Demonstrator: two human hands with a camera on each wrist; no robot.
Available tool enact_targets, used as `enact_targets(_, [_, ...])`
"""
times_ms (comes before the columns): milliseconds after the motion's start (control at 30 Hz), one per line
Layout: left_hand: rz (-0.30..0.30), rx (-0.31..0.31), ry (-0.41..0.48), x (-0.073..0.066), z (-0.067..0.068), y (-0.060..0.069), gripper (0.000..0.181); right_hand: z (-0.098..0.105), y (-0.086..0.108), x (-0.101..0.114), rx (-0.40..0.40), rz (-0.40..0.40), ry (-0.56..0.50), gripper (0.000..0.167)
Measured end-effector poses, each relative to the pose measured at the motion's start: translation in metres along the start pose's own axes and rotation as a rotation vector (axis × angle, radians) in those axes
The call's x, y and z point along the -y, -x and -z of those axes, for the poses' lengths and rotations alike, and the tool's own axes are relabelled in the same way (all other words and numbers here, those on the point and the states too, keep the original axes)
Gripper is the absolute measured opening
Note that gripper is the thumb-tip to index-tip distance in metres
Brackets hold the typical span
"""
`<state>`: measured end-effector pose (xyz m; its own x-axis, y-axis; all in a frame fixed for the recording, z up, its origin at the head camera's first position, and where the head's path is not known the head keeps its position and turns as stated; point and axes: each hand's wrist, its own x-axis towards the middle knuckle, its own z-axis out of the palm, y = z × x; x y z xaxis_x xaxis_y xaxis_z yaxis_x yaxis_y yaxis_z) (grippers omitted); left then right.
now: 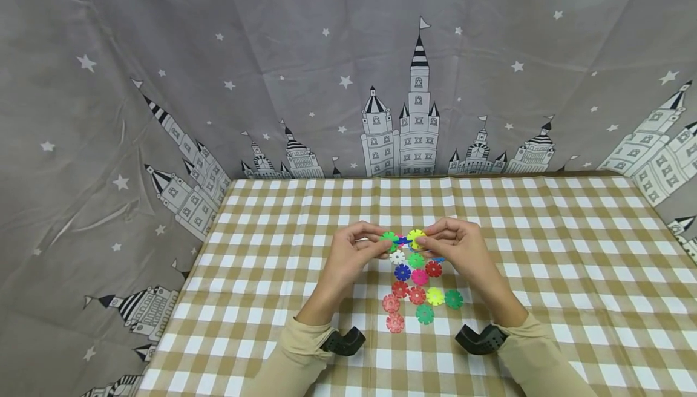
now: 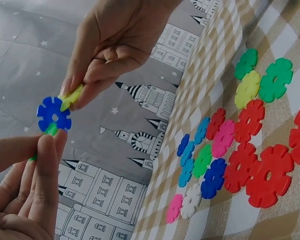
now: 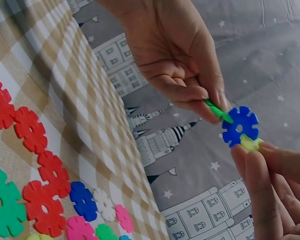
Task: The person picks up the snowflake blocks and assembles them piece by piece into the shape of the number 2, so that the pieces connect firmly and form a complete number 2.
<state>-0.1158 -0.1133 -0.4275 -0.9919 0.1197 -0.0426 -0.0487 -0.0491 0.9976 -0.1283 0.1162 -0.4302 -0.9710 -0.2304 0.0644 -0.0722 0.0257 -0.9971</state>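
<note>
Both hands are raised over the table around a small joined piece of notched plastic discs. My left hand (image 1: 348, 255) pinches a green disc (image 1: 389, 239) between thumb and fingers. My right hand (image 1: 460, 249) pinches a yellow disc (image 1: 416, 238) the same way. Between them is a blue disc (image 2: 46, 114), with the green and yellow ones meeting its opposite edges at an angle. In the right wrist view the green disc (image 3: 219, 111) reaches into the blue disc (image 3: 245, 120); fingertips partly cover the yellow disc (image 3: 251, 143).
Loose notched discs lie below the hands on the checked tablecloth (image 1: 272, 300): several red ones (image 2: 270, 192), a white one (image 1: 397, 256), a dark blue one (image 1: 402, 272), pink, green, yellow and light blue ones. A grey curtain (image 1: 305, 40) with printed castles hangs behind the table.
</note>
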Motion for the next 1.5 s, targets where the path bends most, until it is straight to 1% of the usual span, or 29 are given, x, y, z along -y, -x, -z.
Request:
enact_targets(133, [-0.003,0.011,0.012,-0.001,-0.001,0.0,0.024,-0.002,0.001,0.001,-0.018,-0.004,-0.031,0.025])
enact_targets(267, [0.001,0.039,-0.003,-0.001,0.001,0.0,0.023,-0.001,-0.001,0.0,-0.007,-0.016,-0.013,0.025])
enact_targets(467, [-0.005,0.126,-0.119,0.004,0.005,-0.002,0.024,-0.001,-0.001,-0.005,0.075,-0.01,0.08,0.023])
enact_targets(567, [0.025,0.177,-0.139,0.006,0.004,-0.003,0.024,-0.005,-0.002,-0.008,0.118,0.008,0.115,0.021])
enact_targets(633, [0.048,0.212,-0.141,0.007,0.002,-0.002,0.024,-0.008,-0.002,-0.011,0.133,0.022,0.133,0.019])
enact_targets(733, [0.061,0.236,-0.15,0.008,0.0,-0.002,0.021,-0.011,-0.002,-0.013,0.142,0.021,0.143,0.018])
enact_targets(900, [0.062,0.213,-0.154,0.006,0.0,-0.001,0.017,-0.01,-0.002,-0.012,0.158,0.001,0.176,0.02])
enact_targets(1100, [0.047,0.192,-0.157,0.008,0.001,-0.003,0.019,0.004,-0.005,-0.014,0.166,0.041,0.255,0.026])
enact_targets(1200, [0.035,0.183,-0.152,0.008,0.001,-0.004,0.019,0.013,-0.008,-0.019,0.184,0.04,0.331,0.029])
enact_targets(1267, [0.028,0.176,-0.147,0.008,0.002,-0.004,0.019,0.019,-0.009,-0.024,0.207,0.025,0.396,0.028])
enact_targets(1400, [0.019,0.164,-0.148,0.008,0.002,-0.005,0.02,0.03,-0.01,-0.034,0.274,-0.019,0.516,0.024])
enact_targets(1500, [0.019,0.155,-0.151,0.008,0.003,-0.004,0.02,0.036,-0.011,-0.042,0.319,-0.026,0.594,0.024])
